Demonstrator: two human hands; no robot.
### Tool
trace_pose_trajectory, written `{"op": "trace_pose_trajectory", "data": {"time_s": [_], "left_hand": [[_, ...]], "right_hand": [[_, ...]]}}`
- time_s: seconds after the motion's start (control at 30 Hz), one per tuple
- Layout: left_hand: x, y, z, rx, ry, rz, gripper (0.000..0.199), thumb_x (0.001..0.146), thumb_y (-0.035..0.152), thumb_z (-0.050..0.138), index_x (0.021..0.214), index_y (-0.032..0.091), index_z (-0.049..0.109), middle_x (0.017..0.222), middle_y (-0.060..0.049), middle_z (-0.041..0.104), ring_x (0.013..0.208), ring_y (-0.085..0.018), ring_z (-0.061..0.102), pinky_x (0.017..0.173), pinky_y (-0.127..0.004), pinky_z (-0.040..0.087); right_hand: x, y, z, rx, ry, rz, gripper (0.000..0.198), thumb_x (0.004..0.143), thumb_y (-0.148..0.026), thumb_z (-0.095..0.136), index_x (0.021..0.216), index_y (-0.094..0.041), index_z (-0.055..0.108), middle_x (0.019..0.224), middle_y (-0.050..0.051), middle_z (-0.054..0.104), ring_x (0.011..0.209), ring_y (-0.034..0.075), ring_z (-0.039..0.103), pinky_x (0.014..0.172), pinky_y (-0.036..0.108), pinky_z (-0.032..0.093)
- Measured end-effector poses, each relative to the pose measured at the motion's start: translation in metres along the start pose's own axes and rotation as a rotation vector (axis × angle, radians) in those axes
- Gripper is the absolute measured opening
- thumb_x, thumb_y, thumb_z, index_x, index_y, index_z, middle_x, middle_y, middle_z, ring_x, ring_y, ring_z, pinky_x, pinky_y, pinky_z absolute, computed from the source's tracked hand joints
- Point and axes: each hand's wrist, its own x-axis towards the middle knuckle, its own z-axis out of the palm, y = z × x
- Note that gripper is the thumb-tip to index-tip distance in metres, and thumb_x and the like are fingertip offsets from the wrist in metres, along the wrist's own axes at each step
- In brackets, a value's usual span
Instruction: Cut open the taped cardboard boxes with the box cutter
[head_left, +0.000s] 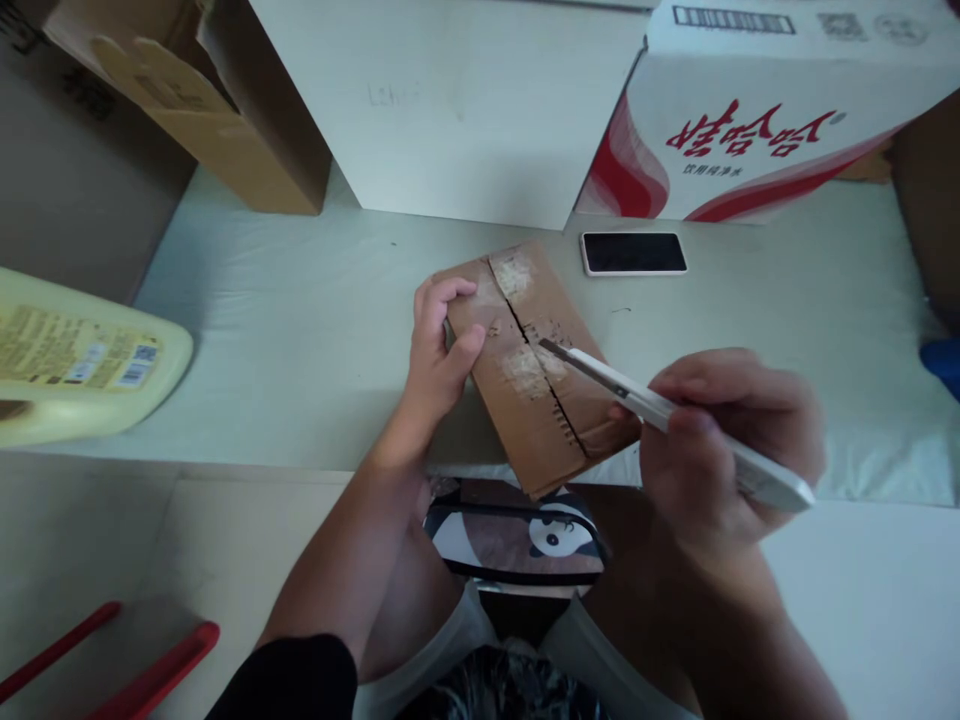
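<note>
A small brown cardboard box [499, 385] lies at a slant near the front edge of the table, with a dark seam running along its top and worn patches of tape. My left hand [442, 340] grips the box by its left side, thumb on the top face. In my right hand [720, 440] is a white utility knife [757, 475], its blade out and pointing left. The blade tip shows just over the seam; whether it touches the cardboard I cannot tell. One finger of my right hand appears by the right edge of the box.
Behind the box stand a large white carton [465, 110], a red-and-white carton [750, 140] and an open brown carton [277, 150]. A phone [634, 254] rests at the back right. On the left lies a yellowish jug [90, 350]. A panda-print bag [495, 540] shows below the table edge.
</note>
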Motion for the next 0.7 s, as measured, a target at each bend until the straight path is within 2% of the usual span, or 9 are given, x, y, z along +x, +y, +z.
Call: {"op": "trace_pose_trajectory", "data": {"time_s": [0.13,0.4,0.57,0.7], "left_hand": [[0.000,0.004,0.000,0.018,-0.001,-0.020,0.052,0.096,0.076,0.055,0.127,0.035,0.060,0.126,-0.007,0.062,0.125,-0.032,0.060,0.113,-0.055,0.051],[0.003,-0.004,-0.001,0.019,-0.028,0.039,0.053,0.093,0.076,0.057,0.127,0.036,0.060,0.126,-0.008,0.063,0.123,-0.036,0.059,0.110,-0.062,0.052],[0.002,0.001,0.000,0.024,-0.023,0.014,0.050,0.095,0.074,0.055,0.127,0.036,0.060,0.126,-0.007,0.064,0.124,-0.035,0.060,0.111,-0.060,0.052],[0.002,0.001,-0.001,0.025,-0.035,-0.006,0.055,0.093,0.079,0.056,0.126,0.035,0.061,0.125,-0.008,0.063,0.124,-0.036,0.059,0.111,-0.061,0.053]], "right_hand": [[-0.006,0.003,-0.001,-0.127,-0.094,-0.056,0.011,0.097,-0.018,0.062,0.094,-0.024,0.070,0.088,0.003,0.069,0.078,0.018,0.067,0.063,0.032,0.058],[-0.003,-0.003,-0.002,-0.155,-0.198,-0.145,0.023,0.087,-0.006,0.065,0.100,-0.024,0.073,0.084,0.000,0.074,0.070,0.015,0.069,0.057,0.028,0.053],[-0.007,-0.008,-0.003,-0.218,-0.130,0.012,0.017,0.088,-0.013,0.069,0.097,-0.027,0.073,0.084,-0.001,0.074,0.065,0.015,0.068,0.057,0.032,0.054],[-0.009,-0.011,-0.005,-0.234,-0.128,0.039,0.020,0.086,-0.009,0.067,0.094,-0.026,0.073,0.081,-0.002,0.073,0.063,0.014,0.067,0.054,0.030,0.049]]}}
